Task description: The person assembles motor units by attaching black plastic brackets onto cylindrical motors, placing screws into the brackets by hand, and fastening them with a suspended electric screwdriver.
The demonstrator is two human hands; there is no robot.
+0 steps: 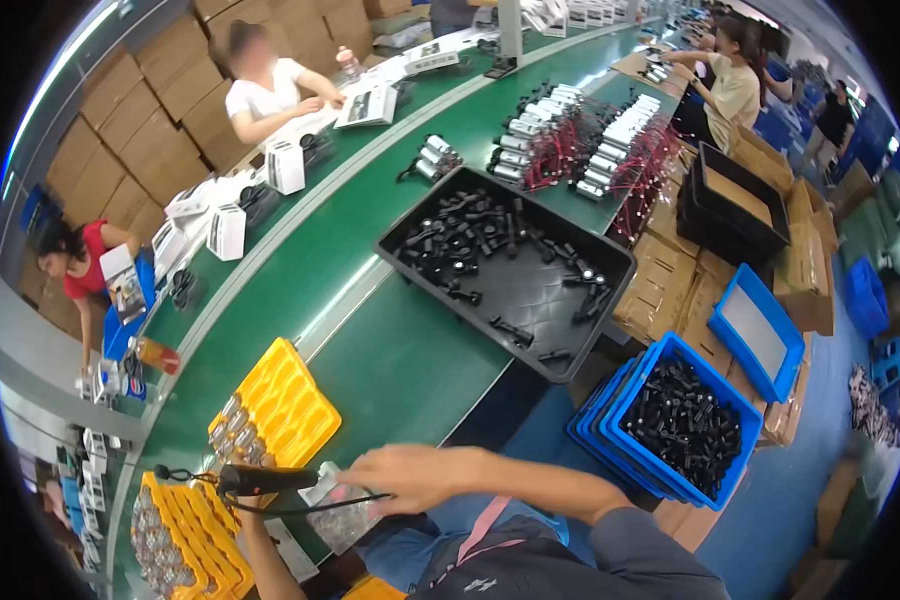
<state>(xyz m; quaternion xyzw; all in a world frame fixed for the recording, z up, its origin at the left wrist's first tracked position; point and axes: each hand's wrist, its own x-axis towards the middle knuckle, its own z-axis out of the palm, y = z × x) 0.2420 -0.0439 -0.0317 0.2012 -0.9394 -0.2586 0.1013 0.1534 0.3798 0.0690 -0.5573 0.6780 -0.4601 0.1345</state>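
Note:
My left hand [257,492] is closed around a black tube [270,480] with a thin black cord, held level above the yellow trays. The cord hangs below the tube and reaches toward my right hand [410,482]. That hand is by the tube's right end, fingers curled together; what they grip, if anything, is hidden. Just under these fingers is a clear plastic bag [342,515] of small parts. Beside my left hand stand stacked yellow trays [205,530] with clear, shiny pieces. Behind them another yellow tray [295,400] leans, with similar pieces at its left side.
A large black tray [560,345] holds scattered black parts. At right, stacked blue bins [625,425] contain more. Silver cylinders with red wires [540,135] stand on the green bench [410,370]. Across it, people work among white boxes [285,168]; another person [725,90] sits at upper right.

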